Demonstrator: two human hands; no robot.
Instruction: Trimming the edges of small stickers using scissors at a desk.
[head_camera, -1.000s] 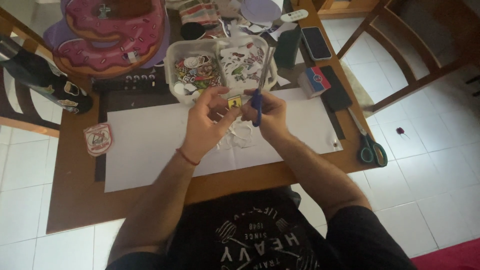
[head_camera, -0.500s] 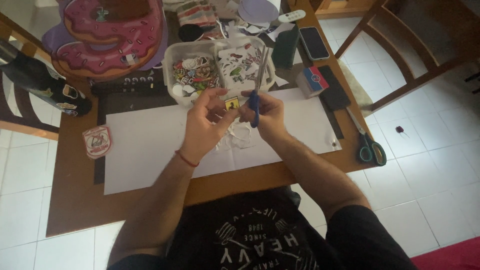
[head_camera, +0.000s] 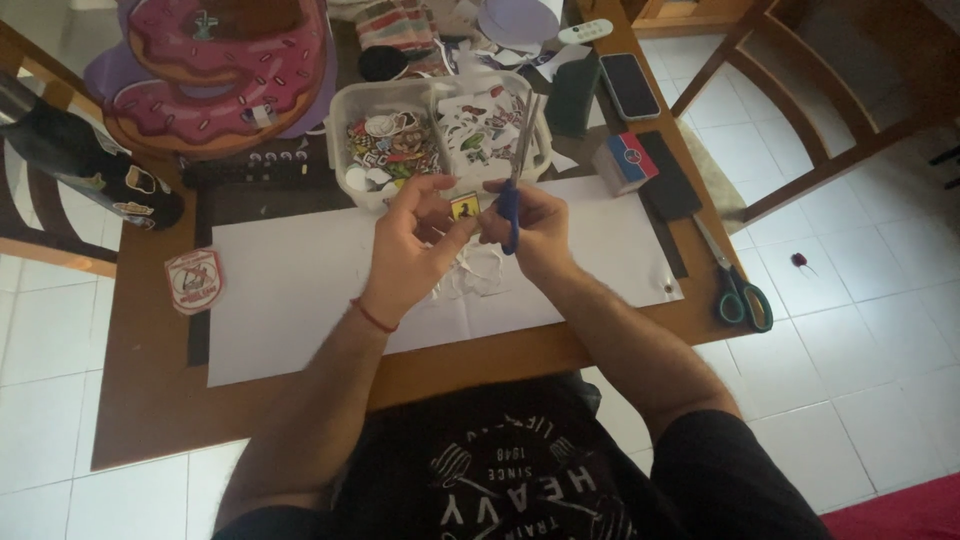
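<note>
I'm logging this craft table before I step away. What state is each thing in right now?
Left hand: pinching a small yellow sticker.
Right hand: gripping blue-handled scissors, blades pointing up and away.
Clear plastic box: open, full of stickers.
Green-handled scissors: lying closed at the table's edge.
Phone: screen dark.

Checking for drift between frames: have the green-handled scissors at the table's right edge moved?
No. The green-handled scissors lie at the same spot on the table edge.
</note>
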